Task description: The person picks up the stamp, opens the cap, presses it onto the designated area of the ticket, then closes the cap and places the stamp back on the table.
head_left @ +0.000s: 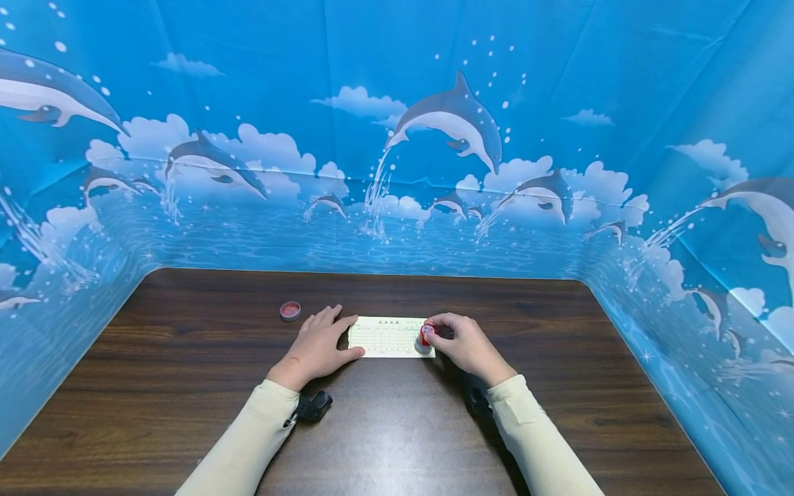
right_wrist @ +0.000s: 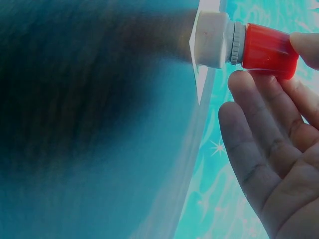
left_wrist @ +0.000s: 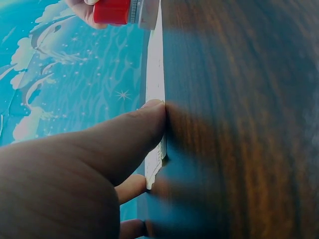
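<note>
A pale yellow printed slip [head_left: 383, 339] with a ruled grid lies flat on the wooden table. My left hand [head_left: 316, 346] rests at its left end, thumb on the lower corner and forefinger at the upper one, fingers spread. At the slip's right end my right hand [head_left: 469, 344] pinches the red handle of a stamp [right_wrist: 269, 50] between thumb and fingers. The stamp stands upright with its pale grey, wider base on the paper. In the right wrist view the lower fingers of that hand extend beside the handle.
A small round tin [head_left: 290, 311] with a reddish inside sits just beyond the left hand. The dark wooden table [head_left: 186, 358] is bordered at the back and sides by a blue dolphin-print curtain [head_left: 347, 227]. Black wrist devices [head_left: 314, 407] hang below both wrists.
</note>
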Demonstrator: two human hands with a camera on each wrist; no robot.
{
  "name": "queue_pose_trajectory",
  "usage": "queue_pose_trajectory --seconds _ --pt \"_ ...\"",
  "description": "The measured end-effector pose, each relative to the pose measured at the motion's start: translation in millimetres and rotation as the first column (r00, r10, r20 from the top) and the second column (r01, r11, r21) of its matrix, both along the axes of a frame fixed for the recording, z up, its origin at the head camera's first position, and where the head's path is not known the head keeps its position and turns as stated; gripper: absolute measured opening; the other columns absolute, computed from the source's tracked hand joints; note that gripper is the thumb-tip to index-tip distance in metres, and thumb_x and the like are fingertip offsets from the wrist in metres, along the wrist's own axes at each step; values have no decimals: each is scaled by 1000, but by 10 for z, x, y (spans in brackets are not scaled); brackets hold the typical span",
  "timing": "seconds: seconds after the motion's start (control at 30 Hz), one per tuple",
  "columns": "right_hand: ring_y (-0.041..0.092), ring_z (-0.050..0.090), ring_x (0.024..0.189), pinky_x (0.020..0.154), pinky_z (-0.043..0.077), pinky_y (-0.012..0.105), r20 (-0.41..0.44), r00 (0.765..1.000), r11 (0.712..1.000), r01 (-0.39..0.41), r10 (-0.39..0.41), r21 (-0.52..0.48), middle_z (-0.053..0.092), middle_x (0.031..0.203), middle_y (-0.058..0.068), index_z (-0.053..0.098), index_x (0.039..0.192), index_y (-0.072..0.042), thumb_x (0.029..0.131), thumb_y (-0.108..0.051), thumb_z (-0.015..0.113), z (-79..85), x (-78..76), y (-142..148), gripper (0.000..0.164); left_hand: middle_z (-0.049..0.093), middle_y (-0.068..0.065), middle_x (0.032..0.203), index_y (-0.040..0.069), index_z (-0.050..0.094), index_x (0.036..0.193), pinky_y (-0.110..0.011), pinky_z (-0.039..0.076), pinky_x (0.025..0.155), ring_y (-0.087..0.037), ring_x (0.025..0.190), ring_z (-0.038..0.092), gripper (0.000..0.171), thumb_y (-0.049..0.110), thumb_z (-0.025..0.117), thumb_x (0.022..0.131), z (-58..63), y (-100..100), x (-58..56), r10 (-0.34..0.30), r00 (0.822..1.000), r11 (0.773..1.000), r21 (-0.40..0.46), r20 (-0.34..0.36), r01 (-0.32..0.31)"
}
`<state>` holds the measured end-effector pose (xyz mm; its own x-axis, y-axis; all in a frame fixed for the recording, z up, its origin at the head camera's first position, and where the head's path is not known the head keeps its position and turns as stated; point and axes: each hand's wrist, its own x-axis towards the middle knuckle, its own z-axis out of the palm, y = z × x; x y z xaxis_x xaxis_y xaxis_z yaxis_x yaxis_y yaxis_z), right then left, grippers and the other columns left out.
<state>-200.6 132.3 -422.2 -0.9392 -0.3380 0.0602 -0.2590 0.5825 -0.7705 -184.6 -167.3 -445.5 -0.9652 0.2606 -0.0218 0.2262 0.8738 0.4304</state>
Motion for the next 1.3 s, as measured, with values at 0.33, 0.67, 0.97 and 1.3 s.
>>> queue_pose_trajectory --seconds 0.33,0.67,0.97,1.3 --pt "10 66 89 83 56 33 -17 1000 1000 11 -11 21 72 98 -4 76 108 -12 97 -17 74 -7 -2 5 12 30 -27 164 11 49 156 -65 17 123 -47 153 23 74 47 72 96 -2 1 -13 -2 1000 1000 -4 -2 2" --pt "10 65 90 87 57 37 -96 995 995 -12 22 99 70 99 -5 76 107 -14 97 -15 73 26 35 -4 10 30 -27 164 12 49 156 -66 17 123 -47 153 23 74 48 72 95 -19 1 -16 -2 1000 1000 -5 1 2" --pt "11 65 91 87 57 39 -122 992 993 -31 45 115 70 98 -5 76 108 -14 98 -16 73 32 34 -3 11 31 -27 164 11 49 155 -66 17 123 -48 153 23 73 47 72 96 -5 -3 -2 0 1000 1000 0 1 0" --pt "12 65 91 87 57 38 -99 995 995 -22 31 95 70 99 -4 76 110 -12 97 -14 73 35 38 -1 13 31 -27 164 10 49 155 -66 17 123 -48 153 23 73 46 73 95 -6 -2 4 -4 1000 1000 5 -5 4"
